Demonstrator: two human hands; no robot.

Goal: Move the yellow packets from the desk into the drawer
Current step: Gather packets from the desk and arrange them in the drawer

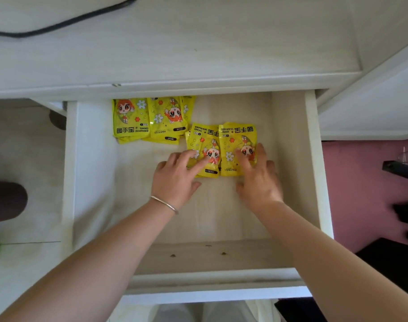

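The white drawer (pixel 312 173) is pulled out below the desk (pixel 198 43). Several yellow hand-warmer packets lie on its floor. A back pile (pixel 149 119) sits at the far left, partly under the desk edge. Two packets lie side by side in the middle: a left one (pixel 204 138) and a right one (pixel 235 138). My left hand (pixel 177 175) rests with straight fingers on the left packet. My right hand (pixel 258 175) lies flat with its fingers on the right packet. Neither hand grips anything.
A black cable (pixel 66 22) runs across the desk's far left. A pink surface (pixel 361 187) with dark objects lies to the right of the drawer. Pale floor and a dark round object (pixel 5 201) show at the left.
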